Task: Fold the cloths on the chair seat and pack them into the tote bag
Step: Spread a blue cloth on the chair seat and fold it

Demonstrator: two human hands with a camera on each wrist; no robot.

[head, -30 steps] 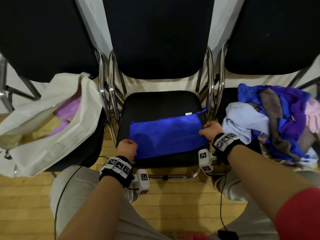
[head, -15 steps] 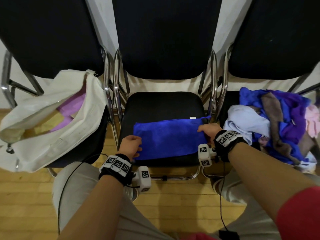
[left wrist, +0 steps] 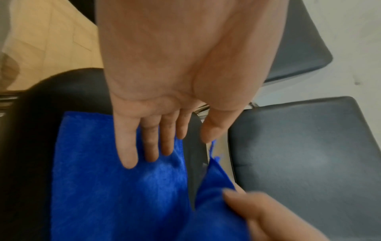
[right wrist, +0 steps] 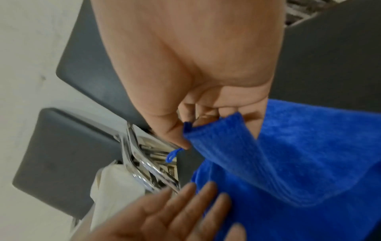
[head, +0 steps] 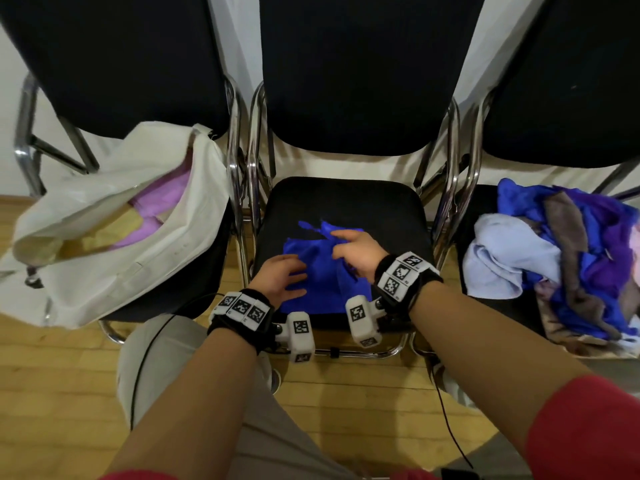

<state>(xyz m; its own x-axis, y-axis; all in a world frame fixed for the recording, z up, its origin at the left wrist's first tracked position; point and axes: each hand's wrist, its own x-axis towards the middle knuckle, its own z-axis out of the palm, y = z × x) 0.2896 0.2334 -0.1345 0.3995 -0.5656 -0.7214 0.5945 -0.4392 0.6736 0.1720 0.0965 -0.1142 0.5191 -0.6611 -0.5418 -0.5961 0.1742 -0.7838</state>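
A blue cloth (head: pixel 320 271) lies on the middle chair seat (head: pixel 346 202), its right end lifted and brought over to the left. My right hand (head: pixel 356 254) pinches that end between thumb and fingers, as the right wrist view shows the blue cloth (right wrist: pixel 288 163) hanging from the pinch. My left hand (head: pixel 280 278) lies flat with straight fingers on the cloth's left part; the left wrist view shows the fingers (left wrist: pixel 128 146) pressing the blue cloth (left wrist: pixel 115 195). The cream tote bag (head: pixel 104 244) sits open on the left chair with pink and yellow cloths inside.
A heap of loose cloths (head: pixel 561 258), blue, purple, brown and pale, fills the right chair seat. Chrome chair frames (head: pixel 242 188) stand between the seats. Wooden floor (head: pixel 346 393) and my knees are in front of the chairs.
My right hand carried the cloth's right end leftward over the middle, halving its width. My left hand went from gripping the left edge to lying flat on the cloth.
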